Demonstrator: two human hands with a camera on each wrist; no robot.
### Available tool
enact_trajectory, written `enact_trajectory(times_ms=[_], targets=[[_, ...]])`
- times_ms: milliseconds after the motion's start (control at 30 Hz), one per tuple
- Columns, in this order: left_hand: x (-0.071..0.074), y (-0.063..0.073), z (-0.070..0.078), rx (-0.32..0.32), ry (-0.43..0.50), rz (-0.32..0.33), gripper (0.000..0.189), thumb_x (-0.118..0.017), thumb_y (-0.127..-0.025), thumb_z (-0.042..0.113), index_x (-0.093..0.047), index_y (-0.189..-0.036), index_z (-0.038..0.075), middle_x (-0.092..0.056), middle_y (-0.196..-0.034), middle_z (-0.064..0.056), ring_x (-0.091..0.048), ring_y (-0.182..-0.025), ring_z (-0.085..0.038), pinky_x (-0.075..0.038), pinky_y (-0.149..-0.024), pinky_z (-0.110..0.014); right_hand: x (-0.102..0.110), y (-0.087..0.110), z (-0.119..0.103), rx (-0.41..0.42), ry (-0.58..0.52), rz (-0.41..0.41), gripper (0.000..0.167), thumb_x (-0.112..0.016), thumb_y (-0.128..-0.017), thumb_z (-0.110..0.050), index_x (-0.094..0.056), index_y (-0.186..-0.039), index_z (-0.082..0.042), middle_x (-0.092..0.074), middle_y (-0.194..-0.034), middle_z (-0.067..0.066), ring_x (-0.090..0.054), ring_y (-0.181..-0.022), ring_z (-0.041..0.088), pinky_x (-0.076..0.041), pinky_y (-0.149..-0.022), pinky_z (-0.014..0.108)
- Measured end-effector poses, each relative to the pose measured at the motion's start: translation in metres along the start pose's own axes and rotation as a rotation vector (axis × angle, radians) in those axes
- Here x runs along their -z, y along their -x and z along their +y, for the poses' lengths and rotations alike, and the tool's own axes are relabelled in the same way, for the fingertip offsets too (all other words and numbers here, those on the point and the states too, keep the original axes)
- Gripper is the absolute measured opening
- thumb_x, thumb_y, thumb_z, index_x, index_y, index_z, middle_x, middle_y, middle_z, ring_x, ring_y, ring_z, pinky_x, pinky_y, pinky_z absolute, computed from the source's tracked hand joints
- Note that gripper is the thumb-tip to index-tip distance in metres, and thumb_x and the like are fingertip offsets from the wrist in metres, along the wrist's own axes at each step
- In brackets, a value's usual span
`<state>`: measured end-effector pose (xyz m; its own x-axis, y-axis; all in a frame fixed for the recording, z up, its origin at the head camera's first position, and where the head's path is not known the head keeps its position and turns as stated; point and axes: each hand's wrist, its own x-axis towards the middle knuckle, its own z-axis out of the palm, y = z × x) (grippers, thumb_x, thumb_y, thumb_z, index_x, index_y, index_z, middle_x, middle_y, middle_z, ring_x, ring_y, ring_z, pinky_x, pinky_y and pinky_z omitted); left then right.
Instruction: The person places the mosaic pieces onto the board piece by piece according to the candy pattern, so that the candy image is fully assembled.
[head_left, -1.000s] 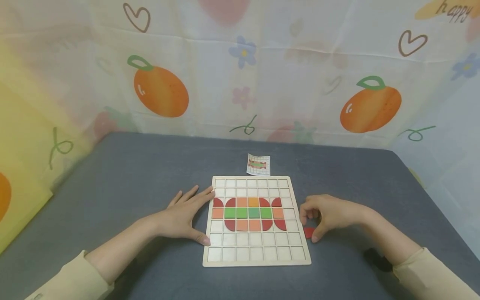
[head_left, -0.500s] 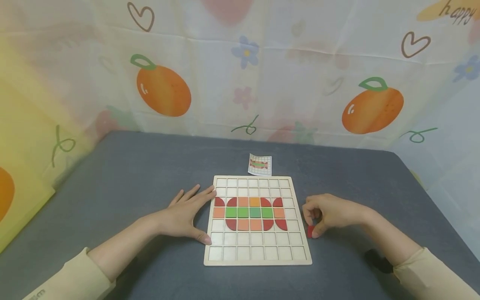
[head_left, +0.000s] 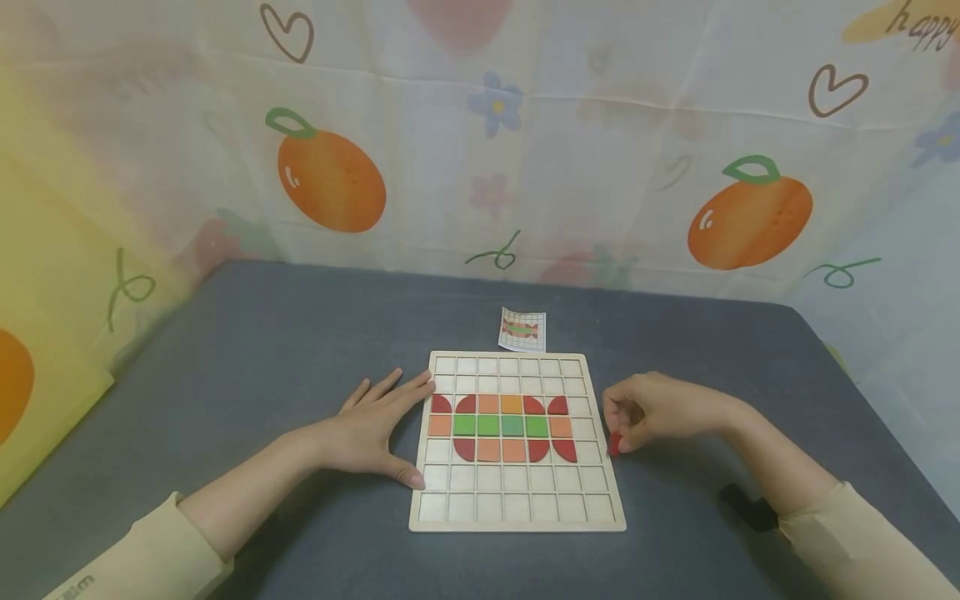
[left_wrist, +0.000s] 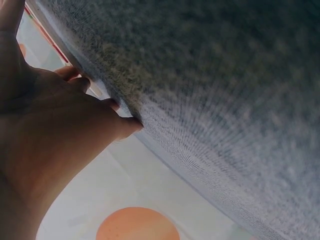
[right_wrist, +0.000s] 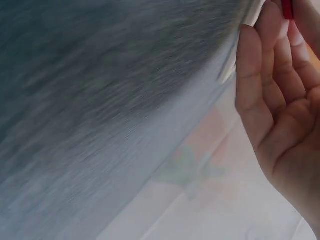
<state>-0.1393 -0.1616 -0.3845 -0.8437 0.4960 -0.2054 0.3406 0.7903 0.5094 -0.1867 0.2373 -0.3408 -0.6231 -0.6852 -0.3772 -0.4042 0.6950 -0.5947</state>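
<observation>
My right hand pinches a small red tile between thumb and fingers, over the right edge of a wooden grid board. In the right wrist view the tile shows as a red sliver at the top, its full outline hidden by the fingers. My left hand lies spread at the board's left side, thumb and fingertips on its rim. Coloured tiles fill part of the board's middle rows: red rounded corner pieces, salmon squares, an orange square, green squares and one teal square.
Behind the board lies a small printed card showing a similar pattern on a grid. The dark grey table reaches back to a fruit-patterned curtain. A small black object sits by my right forearm.
My right hand has picked the red tile up from the table beside the board and raised it toward the right rim. My left hand has stayed on the board's left edge.
</observation>
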Motion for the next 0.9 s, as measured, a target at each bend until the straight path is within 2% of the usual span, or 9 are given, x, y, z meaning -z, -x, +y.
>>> enact_trajectory(times_ms=[233, 367, 500, 667, 900], targets=[[0.0, 0.0, 0.0, -0.001, 0.004, -0.005, 0.121, -0.084, -0.064, 0.062, -0.024, -0.158, 0.015, -0.015, -0.169, -0.001, -0.003, -0.156, -0.041, 0.0, -0.117, -0.072, -0.004, -0.02, -0.026, 0.077, -0.073, 0.054, 0.01, -0.073, -0.087, -0.015, -0.065, -0.091, -0.019, -0.06, -0.075, -0.005, -0.052, -0.068, 0.008, -0.046, -0.063, 0.023], [-0.001, -0.002, 0.0, 0.005, 0.006, -0.008, 0.121, -0.084, -0.063, 0.062, -0.024, -0.158, 0.016, -0.015, -0.169, 0.0, -0.003, -0.156, -0.04, 0.001, -0.118, -0.071, -0.01, -0.032, -0.042, 0.099, -0.194, 0.022, 0.004, -0.067, -0.092, -0.014, -0.066, -0.095, -0.014, -0.065, -0.076, 0.005, -0.06, -0.07, 0.021, -0.051, -0.068, 0.03], [-0.002, -0.003, -0.001, 0.006, 0.004, -0.008, 0.121, -0.084, -0.063, 0.063, -0.024, -0.158, 0.017, -0.014, -0.169, 0.002, -0.002, -0.156, -0.039, 0.001, -0.118, -0.07, -0.018, -0.041, -0.056, 0.113, -0.351, -0.019, 0.005, -0.063, -0.095, -0.013, -0.064, -0.098, -0.009, -0.072, -0.089, 0.014, -0.069, -0.079, 0.031, -0.057, -0.078, 0.034], [-0.002, -0.003, -0.002, -0.001, -0.008, -0.002, 0.121, -0.083, -0.063, 0.064, -0.025, -0.158, 0.016, -0.015, -0.169, 0.0, -0.004, -0.156, -0.041, 0.0, -0.117, -0.071, -0.026, -0.05, -0.072, 0.089, -0.458, 0.009, 0.008, -0.062, -0.095, -0.012, -0.065, -0.1, -0.007, -0.067, -0.095, 0.008, -0.071, -0.085, 0.024, -0.058, -0.083, 0.032], [-0.002, -0.003, -0.002, 0.017, -0.011, -0.004, 0.121, -0.084, -0.062, 0.064, -0.026, -0.158, 0.017, -0.015, -0.169, 0.001, -0.003, -0.156, -0.04, 0.0, -0.118, -0.071, -0.034, -0.069, -0.094, 0.042, -0.524, 0.12, 0.013, -0.066, -0.092, -0.01, -0.071, -0.104, -0.008, -0.072, -0.094, 0.007, -0.074, -0.082, 0.02, -0.061, -0.08, 0.033]])
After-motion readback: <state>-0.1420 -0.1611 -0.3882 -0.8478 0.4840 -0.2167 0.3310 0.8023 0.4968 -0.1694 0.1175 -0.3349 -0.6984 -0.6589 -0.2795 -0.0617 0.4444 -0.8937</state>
